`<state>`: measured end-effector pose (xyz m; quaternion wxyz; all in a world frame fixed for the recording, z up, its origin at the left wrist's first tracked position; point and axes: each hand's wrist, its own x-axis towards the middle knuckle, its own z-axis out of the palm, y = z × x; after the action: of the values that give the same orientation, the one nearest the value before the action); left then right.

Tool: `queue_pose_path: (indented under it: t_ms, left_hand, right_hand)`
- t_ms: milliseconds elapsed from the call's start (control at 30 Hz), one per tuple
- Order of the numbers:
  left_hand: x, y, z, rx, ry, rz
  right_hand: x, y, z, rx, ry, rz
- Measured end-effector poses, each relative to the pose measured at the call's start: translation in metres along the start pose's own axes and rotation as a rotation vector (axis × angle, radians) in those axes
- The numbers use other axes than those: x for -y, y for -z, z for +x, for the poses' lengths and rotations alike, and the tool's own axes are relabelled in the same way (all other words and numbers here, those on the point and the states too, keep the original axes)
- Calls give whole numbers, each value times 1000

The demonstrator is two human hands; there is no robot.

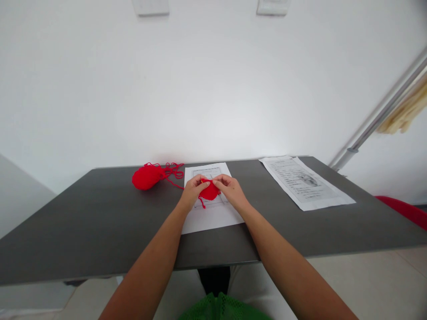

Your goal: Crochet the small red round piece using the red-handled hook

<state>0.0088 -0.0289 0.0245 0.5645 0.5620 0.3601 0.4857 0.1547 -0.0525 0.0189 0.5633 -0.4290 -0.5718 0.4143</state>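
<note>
A small red piece of yarn work (210,191) is held between my two hands above a printed sheet (213,221). My left hand (193,189) pinches its left edge, and a small yellowish bit shows by the fingertips. On the other edge my right hand (230,187) is closed, thumb against fingers. A thin pale tool tip seems to stick up between the hands, too small to name. One short red tail hangs below the piece. From the left hand a strand runs to a red ball of yarn (146,177) with loose loops beside it.
The dark grey table (100,222) stands against a white wall. At the right lie printed papers (300,182) with text and a picture. A metal pole (383,113) with pale yellow strands (405,109) slants at far right, above a red edge (405,212).
</note>
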Motion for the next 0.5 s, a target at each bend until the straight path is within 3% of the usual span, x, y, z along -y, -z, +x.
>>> queue_pose_path:
  t_ms: [500]
  left_hand:
    - [0,0,0,12,2,17]
  right_hand:
    - [-2,0,0,-12,13,1]
